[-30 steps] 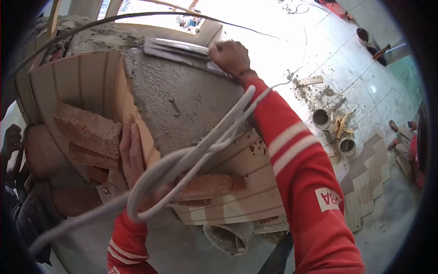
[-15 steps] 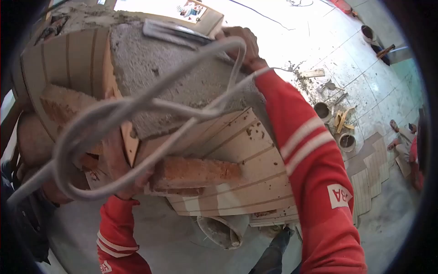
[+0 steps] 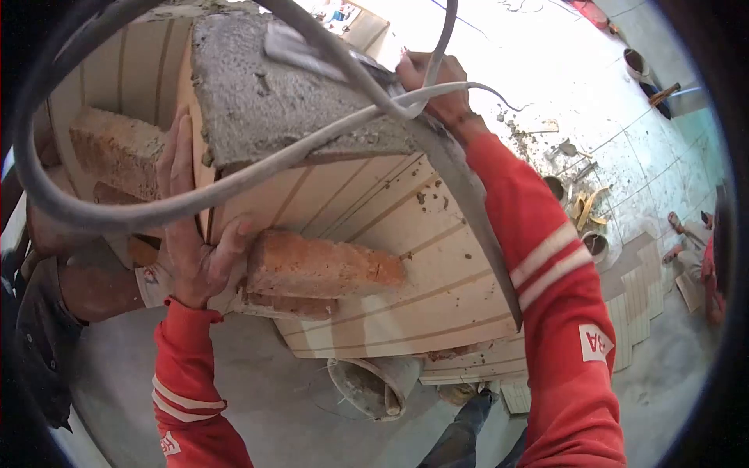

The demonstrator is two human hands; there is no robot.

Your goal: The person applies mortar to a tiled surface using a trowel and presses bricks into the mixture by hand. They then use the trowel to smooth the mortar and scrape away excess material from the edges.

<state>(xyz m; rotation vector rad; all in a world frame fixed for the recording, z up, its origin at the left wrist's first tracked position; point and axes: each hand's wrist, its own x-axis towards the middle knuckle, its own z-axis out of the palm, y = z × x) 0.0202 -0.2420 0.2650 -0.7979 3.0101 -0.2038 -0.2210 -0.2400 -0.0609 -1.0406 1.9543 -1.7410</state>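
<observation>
My right hand (image 3: 437, 82) is closed around a metal trowel, its handle mostly hidden. The trowel's flat blade (image 3: 312, 56) lies on wet grey mortar (image 3: 273, 109) covering the top of a tile-clad block. Against the block's near-left corner, my left hand (image 3: 191, 242) rests with fingers stretched up one side and thumb apart on the other. The edge of a tan striped tile (image 3: 200, 132) lies beside those fingers. Bricks sit against the tiled faces, one brick (image 3: 328, 265) right of my left hand and another brick (image 3: 117, 152) left of it.
A thick grey cable (image 3: 234, 187) loops close before the camera, crossing the view. Below the tiles stands a dirty bucket (image 3: 374, 386). Floor tiles (image 3: 624, 320), buckets and debris lie to the right. Another person's leg (image 3: 101, 292) is at left, and a person's feet are far right.
The cable loop has swung up and left, uncovering my left hand and the near brick. My right hand and the trowel have shifted slightly right. My left fingers now show extended.
</observation>
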